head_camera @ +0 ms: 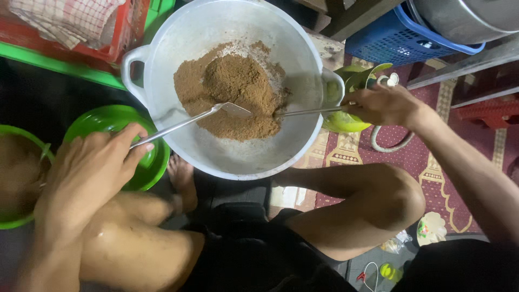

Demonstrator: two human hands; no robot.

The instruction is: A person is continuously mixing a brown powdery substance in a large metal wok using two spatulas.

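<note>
Brown powder (232,92) in a pale grey basin (178,43), green bowl (116,121), blue basket (389,43), patterned maroon rug (438,167).

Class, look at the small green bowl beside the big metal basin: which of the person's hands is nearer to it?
Left. The left hand lies over the green bowl, holding a spoon. The right hand is across the basin, far from it.

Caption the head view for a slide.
Both hands, left and right, hold metal spoons in brown powder inside a white basin.
</note>
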